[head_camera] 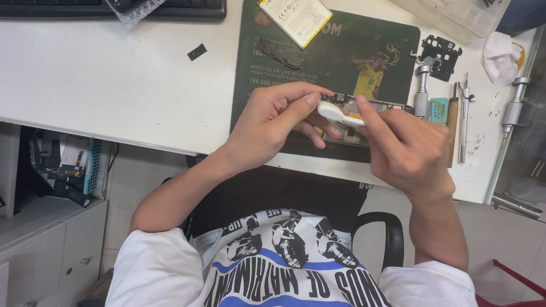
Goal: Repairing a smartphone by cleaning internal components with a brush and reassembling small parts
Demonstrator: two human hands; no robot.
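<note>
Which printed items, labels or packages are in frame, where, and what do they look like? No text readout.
Battery: top centre on the mat, flat rectangle, white label with yellow edge.
Desk mat: under both hands, dark green rectangle with pale print and a figure in a yellow shirt.
Plastic bag: top left on the keyboard, clear and crinkled.
Shirt print: bottom centre, white with black and blue graphics.
No screens.

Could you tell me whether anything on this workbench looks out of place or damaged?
Mostly not. The opened phone frame with exposed circuit board is held between the left hand and right hand, with a white wad pressed on it. One small black rectangular piece lies alone on the white table, away from the dark green mat.
</note>
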